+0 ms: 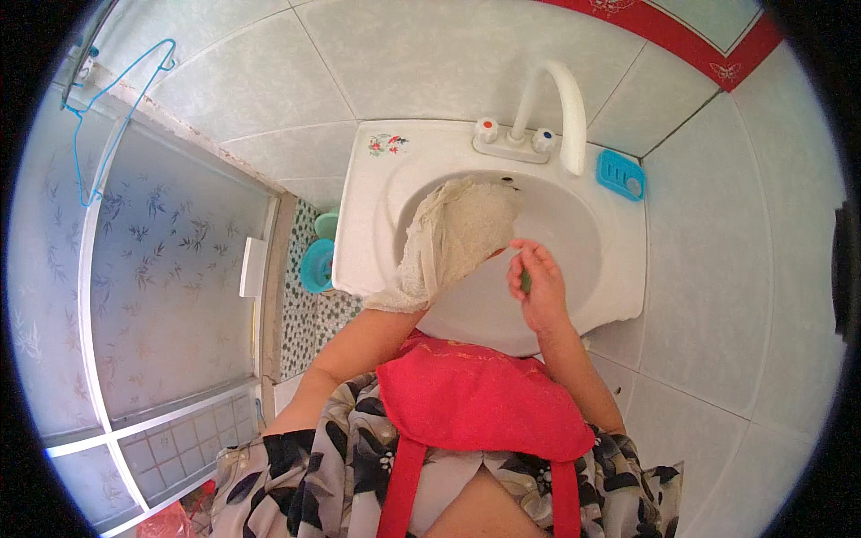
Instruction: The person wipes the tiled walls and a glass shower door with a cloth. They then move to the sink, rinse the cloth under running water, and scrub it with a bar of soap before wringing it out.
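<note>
A damp-looking cream towel drapes over my left hand and wrist above the washbasin. Only a bit of my left hand peeks out at the cloth's lower right edge, so its grip is hidden. Close by on the right, my right hand has its fingers curled around a small green object, possibly a bar of soap. The fingertips of that hand are near the towel's edge. Under both hands lies the white ceramic washbasin.
A white gooseneck faucet with two knobs rises behind the bowl. At the right back corner sits a blue soap dish. Left are a frosted sliding door, a blue hanger and a blue basin below.
</note>
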Available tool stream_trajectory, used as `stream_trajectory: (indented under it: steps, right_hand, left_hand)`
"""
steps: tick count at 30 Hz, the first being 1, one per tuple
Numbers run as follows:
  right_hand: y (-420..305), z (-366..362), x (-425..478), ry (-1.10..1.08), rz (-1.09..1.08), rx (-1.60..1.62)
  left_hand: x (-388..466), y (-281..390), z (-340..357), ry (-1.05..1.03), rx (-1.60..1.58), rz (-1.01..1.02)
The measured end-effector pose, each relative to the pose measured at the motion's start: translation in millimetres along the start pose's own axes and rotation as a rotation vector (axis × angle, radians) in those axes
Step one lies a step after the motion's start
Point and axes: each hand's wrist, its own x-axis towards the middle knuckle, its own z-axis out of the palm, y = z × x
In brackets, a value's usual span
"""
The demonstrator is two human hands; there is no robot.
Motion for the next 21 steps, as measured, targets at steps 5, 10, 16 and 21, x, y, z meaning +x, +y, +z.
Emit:
stream_trajectory:
  steps: [5, 10, 16, 21]
  right_hand:
    - [-6.9, 20.4, 23.4, 0.229, -0.690, -0.728]
    - [18.4, 41.7, 8.8, 0.128, -0.796, -1.301]
    - [9.3, -36.6, 21.4, 0.444, -0.241, 0.028]
    - [26.1, -53.3, 44.5, -0.113, 0.013, 0.799]
  left_hand:
    - [4.3, -5.2, 15.4, -0.050, 0.325, 0.158]
    - [3.3, -4.4, 21.8, -0.083, 0.442, 0.226]
    - [-2.6, -0.3, 32.0, -0.051, 0.672, 0.336]
    - [-2.1, -6.0, 31.9, -0.055, 0.525, 0.282]
